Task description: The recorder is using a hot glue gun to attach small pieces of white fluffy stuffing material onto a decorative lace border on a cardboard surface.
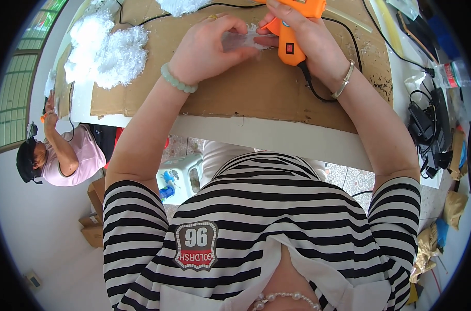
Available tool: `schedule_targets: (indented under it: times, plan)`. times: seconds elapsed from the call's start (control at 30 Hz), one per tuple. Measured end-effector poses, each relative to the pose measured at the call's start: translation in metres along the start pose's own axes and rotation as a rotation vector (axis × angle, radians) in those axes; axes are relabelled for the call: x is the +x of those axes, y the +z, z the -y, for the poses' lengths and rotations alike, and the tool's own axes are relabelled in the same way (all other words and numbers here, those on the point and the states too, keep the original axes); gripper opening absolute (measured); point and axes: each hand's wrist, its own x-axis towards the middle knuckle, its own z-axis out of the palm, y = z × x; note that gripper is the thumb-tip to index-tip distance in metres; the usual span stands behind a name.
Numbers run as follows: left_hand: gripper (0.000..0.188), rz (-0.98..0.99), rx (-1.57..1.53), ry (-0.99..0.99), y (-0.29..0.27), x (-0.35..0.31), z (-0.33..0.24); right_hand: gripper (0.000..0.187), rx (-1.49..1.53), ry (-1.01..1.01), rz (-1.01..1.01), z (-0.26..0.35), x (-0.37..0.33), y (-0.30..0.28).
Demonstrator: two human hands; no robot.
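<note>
In my right hand (323, 45) is an orange glue gun (289, 45), my fingers wrapped round its handle near the trigger. A black cord (309, 83) runs from the handle's end. Just left of the gun, my left hand (207, 47) curves its thumb and fingers about a small whitish, see-through piece (236, 41) with a frayed edge. The gun's nozzle is out of the picture at the top. Beneath both hands lies a brown cardboard sheet (235, 98). Fluffy white fibre bundles (108, 54) are heaped on its left side.
More white fibre (181, 5) lies at the far edge. Black adapters and cables (427, 127) crowd the right, near a clear bottle (453, 73). A person in pink (72, 158) works at the left. A pale plastic stool (181, 176) stands below the table.
</note>
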Motion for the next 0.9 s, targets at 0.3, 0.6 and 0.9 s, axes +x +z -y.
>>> schedule_targets:
  times: [0.3,0.6,0.9]
  plan:
    - [0.029,-0.041,0.167,0.131,0.007,0.003,0.0,0.018,0.029,-0.005,0.041,0.002,0.0,-0.005]
    - [0.02,0.008,-0.174,-0.233,0.006,0.006,0.001,0.017,0.13,-0.301,0.352,-0.022,0.021,-0.019]
    - [0.014,-0.043,-0.118,-0.33,0.006,0.006,0.005,0.018,-0.006,0.007,0.018,0.0,-0.001,-0.007]
